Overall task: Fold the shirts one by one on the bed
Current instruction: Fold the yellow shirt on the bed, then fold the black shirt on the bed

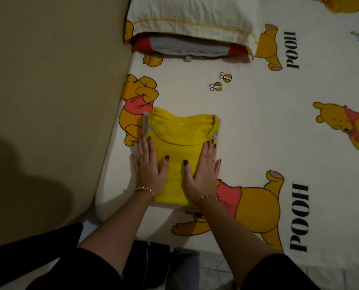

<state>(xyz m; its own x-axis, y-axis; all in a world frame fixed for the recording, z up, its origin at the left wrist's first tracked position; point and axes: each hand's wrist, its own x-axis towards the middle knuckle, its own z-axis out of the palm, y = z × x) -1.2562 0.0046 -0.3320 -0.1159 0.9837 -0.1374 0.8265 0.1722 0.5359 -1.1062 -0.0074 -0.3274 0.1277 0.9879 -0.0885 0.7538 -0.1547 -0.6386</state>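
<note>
A yellow shirt (180,132) lies folded into a neat rectangle near the left edge of the bed, neckline facing away from me. It sits on top of another folded pale garment whose edges peek out around it. My left hand (148,164) presses flat on the shirt's left side with straight fingers. My right hand (203,166) presses flat on its right side the same way. Both wrists wear gold bracelets.
The bed sheet (258,126) is cream with yellow bear prints. A pillow (193,15) lies at the far end, with a folded red and grey garment (187,48) tucked under its near edge. A beige wall (49,80) runs along the left.
</note>
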